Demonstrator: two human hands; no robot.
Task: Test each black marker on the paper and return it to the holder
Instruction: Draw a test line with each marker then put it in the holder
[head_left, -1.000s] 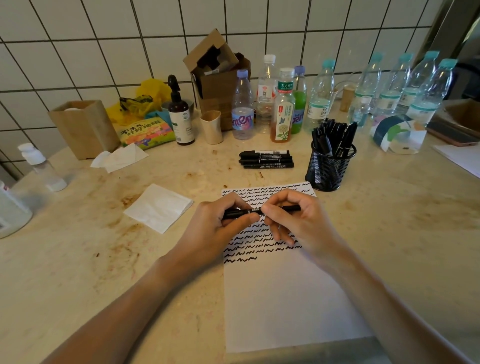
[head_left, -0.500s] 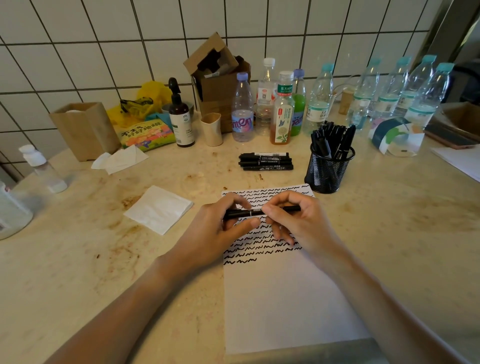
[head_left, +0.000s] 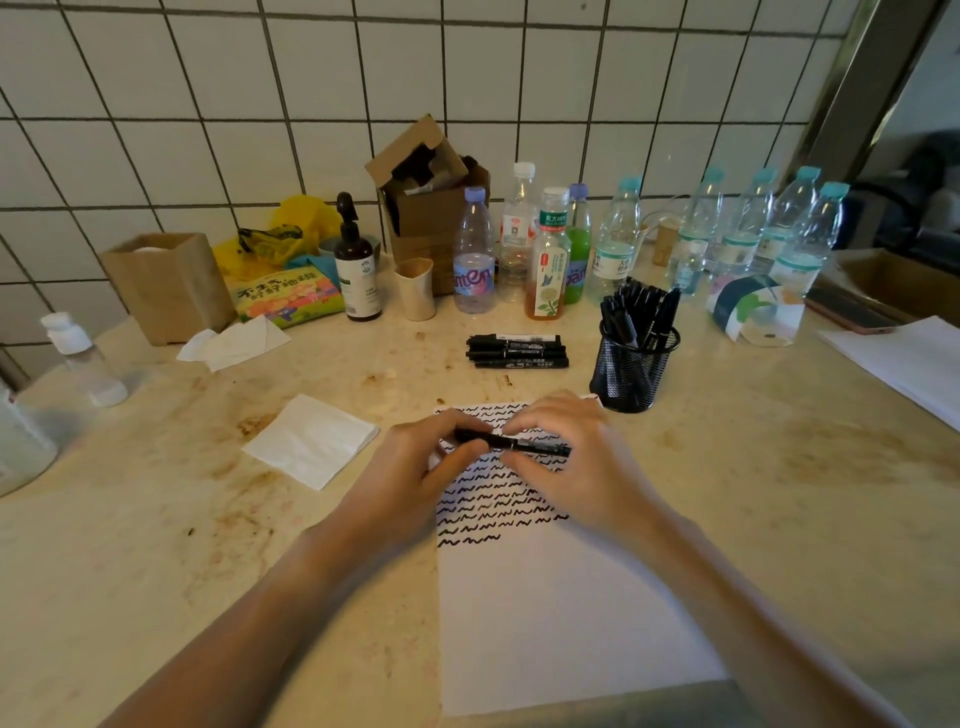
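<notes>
A black marker (head_left: 511, 444) is pinched at both ends by the left hand (head_left: 415, 478) and right hand (head_left: 582, 462) above the paper (head_left: 561, 613). Many markers are held upright in the mesh holder (head_left: 631, 374).

Both forearms are bare to the frame's lower edge, with no sleeves, and the left hand (head_left: 410, 467) and right hand (head_left: 582, 457) wear nothing.

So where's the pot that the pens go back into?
In the head view, the black mesh holder stands right of centre, just beyond the paper's far right corner, right of the loose markers.
</notes>
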